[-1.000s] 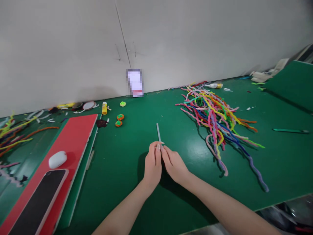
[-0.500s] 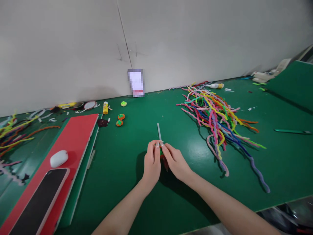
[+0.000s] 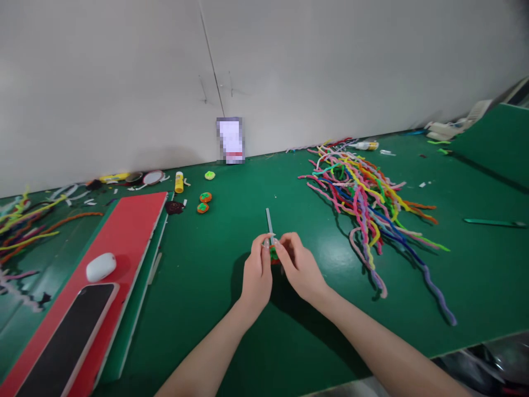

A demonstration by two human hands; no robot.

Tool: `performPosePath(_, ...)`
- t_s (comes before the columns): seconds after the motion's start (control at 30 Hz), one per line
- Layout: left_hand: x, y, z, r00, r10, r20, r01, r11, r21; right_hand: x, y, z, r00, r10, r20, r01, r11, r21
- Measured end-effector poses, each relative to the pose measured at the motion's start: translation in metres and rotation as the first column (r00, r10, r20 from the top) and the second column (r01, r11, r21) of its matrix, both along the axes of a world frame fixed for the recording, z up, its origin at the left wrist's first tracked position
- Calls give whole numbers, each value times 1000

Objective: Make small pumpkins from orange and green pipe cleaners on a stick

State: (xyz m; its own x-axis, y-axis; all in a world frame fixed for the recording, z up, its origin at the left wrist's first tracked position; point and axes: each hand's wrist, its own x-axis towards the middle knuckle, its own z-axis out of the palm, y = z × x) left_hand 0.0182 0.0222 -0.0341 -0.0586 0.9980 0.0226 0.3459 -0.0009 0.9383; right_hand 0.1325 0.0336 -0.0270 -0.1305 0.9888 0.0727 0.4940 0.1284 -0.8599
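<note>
My left hand point(image 3: 258, 273) is closed, thumb and fingers pinched on a small orange-and-green fuzzy piece point(image 3: 273, 254) that looks made of pipe cleaner. My right hand point(image 3: 301, 267) meets it from the other side, its thumb pressed on the same piece and its fingers curled behind. Much of the piece is hidden by the fingers. A thin pale strip point(image 3: 269, 220) points away from the fingertips; its near end is hidden, and I cannot tell if it is held. Two similar orange-and-green pieces point(image 3: 204, 202) sit beyond my left hand.
A pile of coloured pipe cleaners point(image 3: 363, 198) lies right, near a green tool point(image 3: 494, 222). On the left, a red board point(image 3: 136, 220) carries a phone point(image 3: 68, 342) and a white case point(image 3: 101, 267). A glue stick point(image 3: 179, 182) stands by the wall, where a blurred screen point(image 3: 231, 140) leans.
My right hand has shifted slightly, its fingers lifting and curling more. More of the orange-and-green piece shows between the thumbs. The left hand stays nearly in place.
</note>
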Motion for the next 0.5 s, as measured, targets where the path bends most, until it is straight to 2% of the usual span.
performPosePath(0.07, -1, 0, 0, 1000, -5, -27, 5, 1000, -1, 4, 1, 2, 998, -52, 39, 49, 996, 69)
performPosePath(0.1, -1, 0, 0, 999, -7, -32, 7, 1000, -3, 5, 2, 3, 997, -27, 73, 20, 995, 98)
performPosePath(0.2, -3, 1, -3, 1000, -12, -10, 11, 1000, -16, 7, 4, 3, 974, 144, 176, -166, 980, 113)
performPosePath(0.27, -3, 2, -4, 1000, 1, 30, 0, 1000, -20, 6, 4, 1, 958, 216, 190, -236, 968, 86)
performPosePath(0.4, -3, 5, -5, 983, 55, 176, -50, 998, -28, 1, 2, -3, 951, 246, 186, -257, 966, 34)
performPosePath(0.5, -3, 6, -5, 967, 60, 246, -46, 997, -61, 0, 3, -4, 949, 232, 215, -244, 969, 30)
